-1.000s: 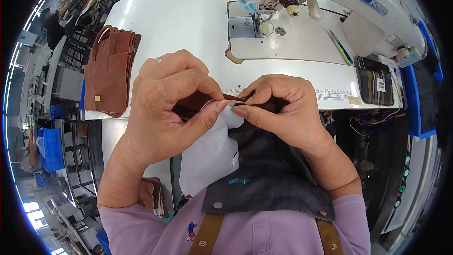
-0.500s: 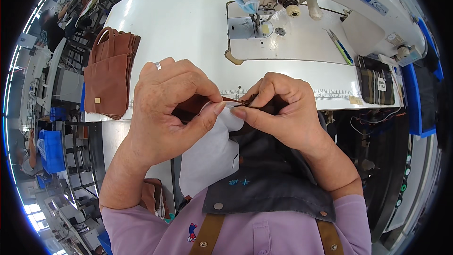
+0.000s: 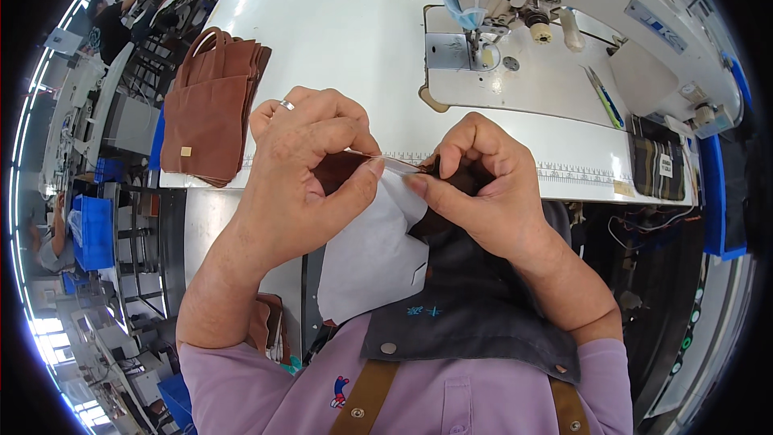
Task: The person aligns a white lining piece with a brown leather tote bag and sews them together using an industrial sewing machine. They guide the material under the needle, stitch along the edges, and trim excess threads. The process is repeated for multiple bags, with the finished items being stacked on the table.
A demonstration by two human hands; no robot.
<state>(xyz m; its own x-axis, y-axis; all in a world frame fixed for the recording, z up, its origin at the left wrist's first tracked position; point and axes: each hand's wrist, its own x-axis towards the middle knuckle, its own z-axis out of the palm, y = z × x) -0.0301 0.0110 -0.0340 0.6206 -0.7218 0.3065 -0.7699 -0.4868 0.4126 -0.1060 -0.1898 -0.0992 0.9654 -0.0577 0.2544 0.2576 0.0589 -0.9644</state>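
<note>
Over my apron, just off the near table edge, both my hands pinch a floppy brown leather-like piece with a white backing (image 3: 366, 262). My left hand (image 3: 294, 169), a ring on one finger, is closed, thumb and index finger gripping the upper edge of the piece. Closed too, my right hand (image 3: 503, 189) pinches the same edge a short way to the right, where a dark brown part folds behind its fingers. A short pale stretch of edge shows between the two thumbs. The white side hangs down toward my lap. My palms hide much of the brown side.
A stack of brown bag panels with handles (image 3: 205, 125) lies at the table's left. A sewing machine (image 3: 676, 28) stands at the back right, with green-and-blue tweezers (image 3: 608, 101) and a checked pouch (image 3: 659, 165) nearby. A ruler strip (image 3: 564, 173) runs along the front edge.
The view has shifted, so table and machine sit further right. My fingertips are slightly further apart, with more of the edge showing between them. Both hands keep their pinch.
</note>
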